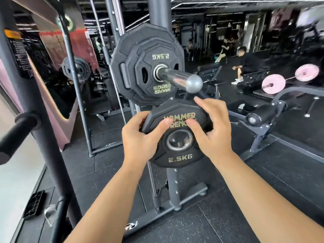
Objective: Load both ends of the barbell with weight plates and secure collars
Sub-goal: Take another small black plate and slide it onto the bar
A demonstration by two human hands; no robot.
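I hold a small black 2.5 kg weight plate [177, 146] with gold lettering in both hands, just below the end of the barbell sleeve [182, 78]. My left hand [140, 137] grips its left edge and my right hand [210, 130] grips its right edge, thumbs on its face. The chrome sleeve points toward me with a rounded grey tip. On it sit a larger black plate [126, 50] and, in front, a 2.5 kg plate [157, 58] turned upside down. No collar is visible.
A grey rack upright [31, 95] with a black peg [15, 130] stands at the left. The machine's base frame [175, 199] lies on the black rubber floor below my hands. A bench [263, 116] stands to the right; farther right sit a pink-plated barbell [273, 83] and a seated person [245, 62].
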